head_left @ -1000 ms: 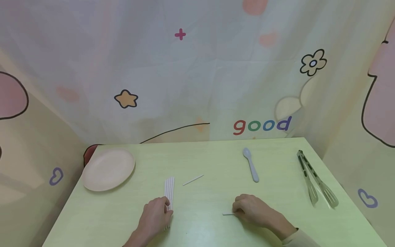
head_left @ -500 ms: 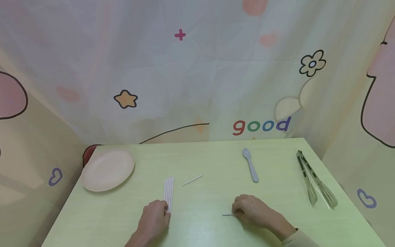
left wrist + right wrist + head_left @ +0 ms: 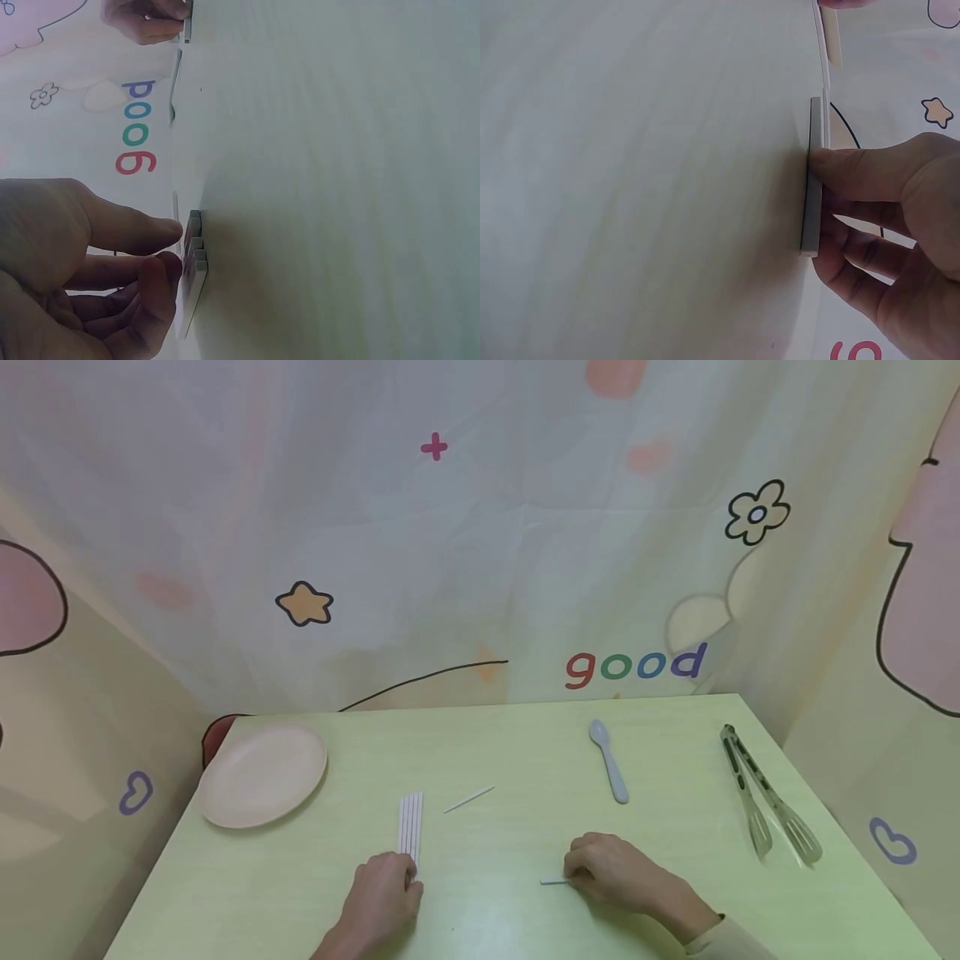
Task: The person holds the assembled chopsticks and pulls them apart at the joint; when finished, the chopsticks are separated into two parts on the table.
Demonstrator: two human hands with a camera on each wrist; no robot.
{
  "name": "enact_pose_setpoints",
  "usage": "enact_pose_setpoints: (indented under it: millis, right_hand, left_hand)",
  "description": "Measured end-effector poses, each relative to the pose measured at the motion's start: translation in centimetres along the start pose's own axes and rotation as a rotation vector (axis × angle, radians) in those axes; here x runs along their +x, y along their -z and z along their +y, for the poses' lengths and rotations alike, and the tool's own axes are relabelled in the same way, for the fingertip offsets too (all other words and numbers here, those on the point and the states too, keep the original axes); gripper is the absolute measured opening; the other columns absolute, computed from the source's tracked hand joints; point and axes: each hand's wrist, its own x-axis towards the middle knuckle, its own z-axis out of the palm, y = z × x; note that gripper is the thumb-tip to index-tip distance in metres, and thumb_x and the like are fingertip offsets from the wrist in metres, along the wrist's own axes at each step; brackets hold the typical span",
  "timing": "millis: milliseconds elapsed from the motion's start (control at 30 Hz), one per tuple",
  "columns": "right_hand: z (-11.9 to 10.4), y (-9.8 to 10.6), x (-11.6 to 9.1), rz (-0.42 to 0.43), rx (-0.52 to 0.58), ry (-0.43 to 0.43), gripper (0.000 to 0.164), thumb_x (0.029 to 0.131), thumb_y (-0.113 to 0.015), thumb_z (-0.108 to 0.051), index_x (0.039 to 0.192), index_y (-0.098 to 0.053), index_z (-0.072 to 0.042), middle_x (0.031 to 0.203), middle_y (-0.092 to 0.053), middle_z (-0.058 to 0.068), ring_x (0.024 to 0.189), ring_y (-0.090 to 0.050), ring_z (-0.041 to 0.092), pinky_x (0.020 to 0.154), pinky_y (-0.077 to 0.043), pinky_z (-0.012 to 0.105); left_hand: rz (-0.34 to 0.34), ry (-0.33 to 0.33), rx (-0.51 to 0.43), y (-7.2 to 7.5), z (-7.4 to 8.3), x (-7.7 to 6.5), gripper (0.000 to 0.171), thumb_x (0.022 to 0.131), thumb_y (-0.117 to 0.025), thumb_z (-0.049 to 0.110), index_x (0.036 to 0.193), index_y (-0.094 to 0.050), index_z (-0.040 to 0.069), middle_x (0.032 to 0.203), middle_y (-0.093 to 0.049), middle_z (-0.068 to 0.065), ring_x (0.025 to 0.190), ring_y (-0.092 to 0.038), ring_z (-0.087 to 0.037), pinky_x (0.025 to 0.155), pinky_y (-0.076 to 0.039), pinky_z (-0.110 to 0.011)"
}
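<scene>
Several thin white sticks [image 3: 410, 827] lie side by side in a row on the table. My left hand [image 3: 381, 897] is at their near end, thumb and curled fingers on them and hiding that end. In the left wrist view the thumb and fingertips meet right at the sticks [image 3: 195, 281], whose ends are slightly uneven. To the right, my right hand [image 3: 611, 870] pinches another white stick [image 3: 553, 882], which lies crosswise close on the tabletop. The right wrist view shows the thumb against this square-edged stick [image 3: 814, 202], the other fingers curled behind it.
A single thin stick [image 3: 468, 799] lies slanted between the hands, farther back. At the back left is a pale round plate [image 3: 262, 774]. A grey spoon [image 3: 610, 762] and metal tongs [image 3: 768, 793] lie on the right. A printed curtain [image 3: 465, 552] hangs behind the table.
My left hand has slid toward me along the row of sticks, from their middle to the near end, uncovering more of them. The right hand and its stick have stayed put.
</scene>
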Motion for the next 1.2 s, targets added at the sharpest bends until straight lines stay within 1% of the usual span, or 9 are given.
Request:
enact_pose_setpoints:
  millis: [200, 400, 500, 633, 833, 967, 1200]
  right_hand:
    - [0.0, 0.0, -0.1, -0.017, 0.008, -0.026, 0.014, 0.085, -0.070, -0.005, 0.078, -0.070, -0.017, 0.076, -0.058, -0.016, 0.073, -0.048, -0.005, 0.066, -0.047, 0.018]
    - [0.0, 0.0, -0.1, -0.024, 0.002, -0.034, 0.013, 0.085, -0.070, -0.006, 0.078, -0.070, -0.018, 0.076, -0.057, -0.016, 0.072, -0.048, -0.005, 0.066, -0.047, 0.018]
    - [0.0, 0.0, -0.1, -0.023, 0.003, -0.032, 0.014, 0.085, -0.070, -0.006, 0.078, -0.069, -0.018, 0.076, -0.057, -0.016, 0.072, -0.047, -0.005, 0.066, -0.047, 0.018]
    - [0.0, 0.0, -0.1, -0.023, 0.003, -0.034, 0.015, 0.085, -0.070, -0.005, 0.078, -0.069, -0.018, 0.076, -0.057, -0.016, 0.072, -0.047, -0.005, 0.066, -0.047, 0.018]
    - [0.0, -0.1, -0.1, -0.014, -0.004, -0.030, 0.014, 0.084, -0.069, -0.005, 0.078, -0.070, -0.018, 0.077, -0.059, -0.015, 0.073, -0.049, -0.004, 0.067, -0.048, 0.019]
    - [0.1, -0.1, -0.2, -0.015, -0.002, -0.033, 0.015, 0.084, -0.069, -0.004, 0.078, -0.070, -0.018, 0.078, -0.060, -0.015, 0.074, -0.050, -0.004, 0.068, -0.049, 0.019]
    - [0.0, 0.0, -0.2, -0.004, 0.001, -0.021, 0.015, 0.084, -0.070, -0.004, 0.078, -0.069, -0.018, 0.078, -0.060, -0.015, 0.074, -0.049, -0.004, 0.067, -0.048, 0.019]
  left_hand:
    - [-0.004, -0.001, -0.004, -0.1, 0.2, -0.1, 0.008, 0.079, -0.073, 0.002, 0.082, -0.067, -0.002, 0.076, -0.067, -0.010, 0.054, -0.051, -0.006, 0.044, -0.039, -0.014]
    - [-0.008, 0.027, 0.006, -0.1, 0.6, -0.2, 0.006, 0.080, -0.073, 0.001, 0.078, -0.067, 0.002, 0.076, -0.067, -0.009, 0.056, -0.052, -0.008, 0.045, -0.041, -0.015]
    - [-0.003, 0.023, 0.009, -0.2, 0.7, -0.3, 0.007, 0.080, -0.072, 0.000, 0.076, -0.067, 0.002, 0.075, -0.068, -0.010, 0.055, -0.051, -0.008, 0.044, -0.041, -0.015]
    - [0.014, -0.004, 0.021, -0.2, 0.8, -0.4, 0.007, 0.078, -0.071, -0.003, 0.075, -0.068, 0.002, 0.075, -0.068, -0.010, 0.055, -0.051, -0.008, 0.044, -0.041, -0.015]
    - [0.048, -0.054, 0.058, -0.4, 0.9, -0.5, 0.011, 0.077, -0.070, -0.004, 0.071, -0.068, 0.005, 0.069, -0.067, -0.005, 0.053, -0.049, -0.005, 0.043, -0.038, -0.014]
    - [0.064, -0.067, 0.075, -0.6, 0.9, -0.4, 0.012, 0.076, -0.071, -0.003, 0.069, -0.069, 0.007, 0.068, -0.067, -0.003, 0.054, -0.051, -0.005, 0.045, -0.041, -0.016]
    - [0.096, -0.080, 0.142, -0.9, 1.1, -0.3, 0.016, 0.076, -0.071, 0.000, 0.065, -0.066, 0.010, 0.064, -0.064, 0.002, 0.056, -0.053, -0.006, 0.048, -0.045, -0.023]
